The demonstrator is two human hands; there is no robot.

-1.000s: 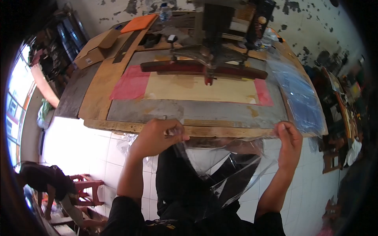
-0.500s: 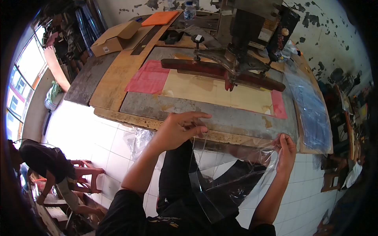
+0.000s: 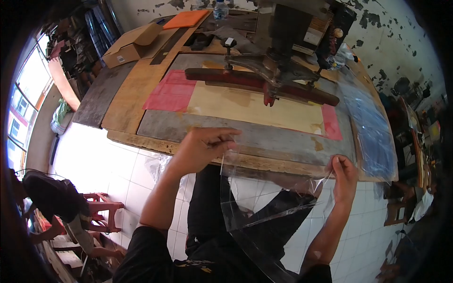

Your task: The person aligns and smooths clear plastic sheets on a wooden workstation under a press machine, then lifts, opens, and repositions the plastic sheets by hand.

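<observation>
A clear plastic sheet (image 3: 269,207) hangs between my two hands over my lap, its lower part trailing down in folds. My left hand (image 3: 200,146) pinches its upper left corner between thumb and fingers, just above the table's front edge. On the other side my right hand (image 3: 344,177) is closed on the gathered right edge. Beyond them stands a press with a long dark red bar (image 3: 264,87). Beneath the bar lies a cream sheet (image 3: 255,111) with pink strips (image 3: 170,92) at its ends, on a grey plate (image 3: 165,125).
A stack of clear bluish plastic sheets (image 3: 370,137) lies along the table's right side. An opened cardboard box (image 3: 132,45), an orange folder (image 3: 188,19) and a water bottle (image 3: 220,10) are at the back. At the lower left a person (image 3: 56,203) bends beside a red stool (image 3: 101,207).
My left hand has moved up and left with its corner of the plastic sheet. The sheet's lower end now reaches further down and to the right. My right hand has barely moved.
</observation>
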